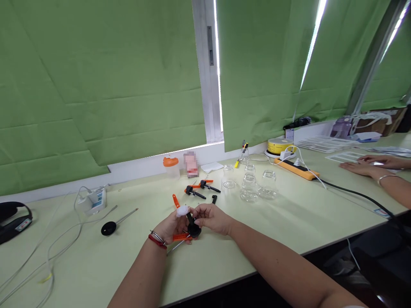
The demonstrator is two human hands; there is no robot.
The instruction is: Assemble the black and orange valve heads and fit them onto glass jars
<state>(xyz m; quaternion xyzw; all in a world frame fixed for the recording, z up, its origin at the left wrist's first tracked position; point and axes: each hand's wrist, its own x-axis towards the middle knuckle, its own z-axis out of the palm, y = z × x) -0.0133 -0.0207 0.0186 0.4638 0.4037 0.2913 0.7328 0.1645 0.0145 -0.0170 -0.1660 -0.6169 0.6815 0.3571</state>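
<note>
My left hand (171, 226) is closed around a black, round-capped part (194, 231) with an orange lever (180, 237) and a thin metal rod (176, 247). A whitish translucent piece (183, 210) sits at the top of that hand. My right hand (214, 218) pinches the black part from the right, its fingertips at the upright black stem. Just beyond my hands lie another orange lever (175, 201), a small black piece (214, 199) and two black-and-orange assemblies with metal rods, one nearer (190, 190) and one farther (203, 184).
Several clear glass jars (268, 185) stand right of centre. A shaker cup (171, 167) is by the wall. Left lie a black disc with a rod (109, 228), cables, a white power strip (96, 201) and headphones (16, 220). An orange power strip (297, 168) and another person's hands (362, 167) are right.
</note>
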